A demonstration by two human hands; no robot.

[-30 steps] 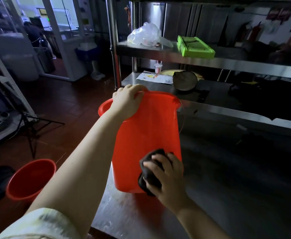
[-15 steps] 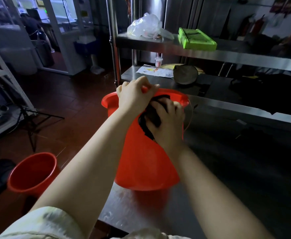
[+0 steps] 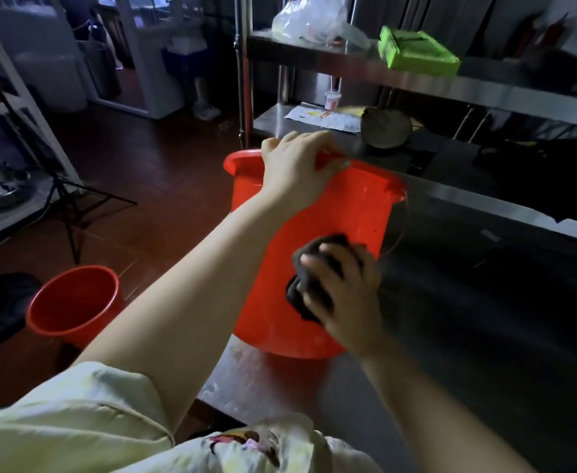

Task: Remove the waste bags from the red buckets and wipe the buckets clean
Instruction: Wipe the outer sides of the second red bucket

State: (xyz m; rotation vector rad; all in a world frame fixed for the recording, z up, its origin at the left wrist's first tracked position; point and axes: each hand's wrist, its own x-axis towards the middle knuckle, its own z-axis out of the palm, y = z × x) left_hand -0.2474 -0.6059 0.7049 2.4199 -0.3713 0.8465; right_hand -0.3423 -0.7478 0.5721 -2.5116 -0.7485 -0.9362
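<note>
While the far rim of the red bucket (image 3: 348, 206) is gripped by the left hand (image 3: 297, 169), with the fingers curled over the edge, a dark cloth (image 3: 329, 243) is bunched in the curled fingers of the right hand (image 3: 345, 302) and pressed against the bucket's outer wall, about midway down its near side. The bucket is set on the steel table (image 3: 266, 384), close to the table's left edge, and a thin wire handle (image 3: 404, 230) is seen hanging at its right side; whether the base lies flat or is slightly tipped cannot be told, and the inside is hidden from this angle. A pale yellow sleeve (image 3: 75, 414) is worn on the left arm. On the dark red floor (image 3: 164, 172) to the left of the table, well apart from the first, a second red bucket (image 3: 72, 302) is stood mouth up, with a black, soft-looking heap (image 3: 0, 302) just beside it. Behind the table a steel rack (image 3: 485, 90) is placed: a crumpled clear plastic bag (image 3: 311, 18) and a green tray (image 3: 417, 51) are kept on its upper shelf, and a printed paper (image 3: 324, 117) and a dark round object (image 3: 386, 129) on the lower one.
</note>
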